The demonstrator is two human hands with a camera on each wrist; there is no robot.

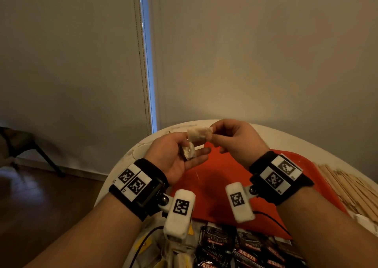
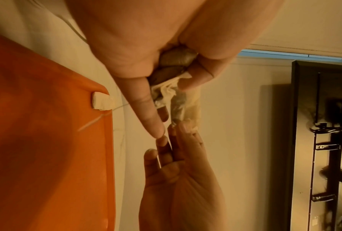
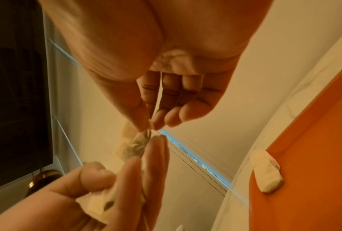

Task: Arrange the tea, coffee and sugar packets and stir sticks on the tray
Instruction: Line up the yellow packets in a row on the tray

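Tea bags (image 1: 199,137) hang above the orange tray (image 1: 214,177), one pinched at its edge by the right hand (image 1: 235,138), others bunched in the left hand (image 1: 178,155); I'd separate gently, freeing tangled strings before lowering one flat onto the tray.

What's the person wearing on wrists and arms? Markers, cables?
Forearms are bare, no sleeves. Each wrist has a black strap carrying two white tiles with black square fiducial codes. A white rounded camera pod, also coded, hangs on a bracket under each wrist. A thin black cable trails from the right pod.
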